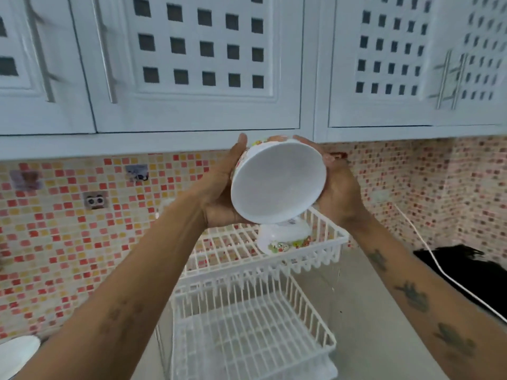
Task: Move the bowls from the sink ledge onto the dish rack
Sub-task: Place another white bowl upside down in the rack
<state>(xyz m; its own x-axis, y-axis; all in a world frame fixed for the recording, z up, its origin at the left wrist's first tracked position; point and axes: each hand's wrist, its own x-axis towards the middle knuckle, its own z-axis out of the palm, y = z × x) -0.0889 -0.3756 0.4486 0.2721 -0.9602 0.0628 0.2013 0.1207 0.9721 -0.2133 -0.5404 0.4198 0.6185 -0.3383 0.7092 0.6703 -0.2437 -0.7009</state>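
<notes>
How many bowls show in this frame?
3. One bowl is held tilted between the left hand and right hand; one upturned bowl lies on the dish rack's upper tier; a white rim, probably another bowl, sits bottom left. Others may be out of view.

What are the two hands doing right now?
Left hand: closed around the white bowl, cupping its left side.
Right hand: closed on the same bowl, cupping its right side, above the dish rack.
</notes>
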